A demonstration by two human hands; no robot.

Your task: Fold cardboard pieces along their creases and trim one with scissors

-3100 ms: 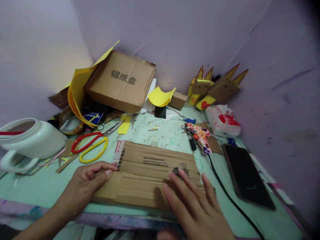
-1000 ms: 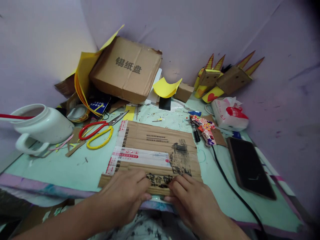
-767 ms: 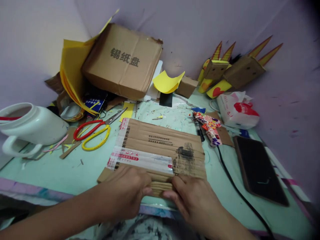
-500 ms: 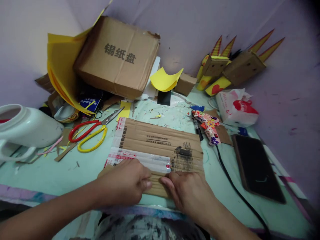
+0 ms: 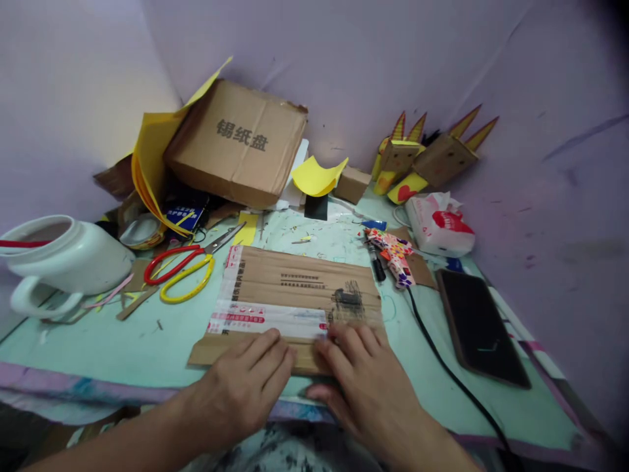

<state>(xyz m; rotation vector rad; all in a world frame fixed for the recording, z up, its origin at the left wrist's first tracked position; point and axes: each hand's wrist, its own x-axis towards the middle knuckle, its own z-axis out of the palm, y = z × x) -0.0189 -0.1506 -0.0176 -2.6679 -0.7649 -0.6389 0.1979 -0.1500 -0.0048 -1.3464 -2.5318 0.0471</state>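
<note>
A flattened piece of corrugated cardboard (image 5: 295,288), with a strip of printed packing tape across it, lies on the pale green table (image 5: 108,341). My left hand (image 5: 243,387) presses flat on its near edge, fingers spread forward. My right hand (image 5: 361,380) lies flat beside it on the same near edge, fingertips at the tape strip. Neither hand grips anything.
Red and yellow scissors (image 5: 181,272) lie left of the cardboard, with a white jug (image 5: 63,262) further left. A brown box (image 5: 238,147) and yellow paper (image 5: 152,157) stand behind. A patterned glue gun (image 5: 393,259), its black cord (image 5: 442,370), a tissue pack (image 5: 437,226) and a dark phone (image 5: 479,328) lie on the right.
Both hands went from curled over the cardboard's near edge to lying flat on it, fingers spread. The folded near strip now lies pressed down. The view shifted slightly.
</note>
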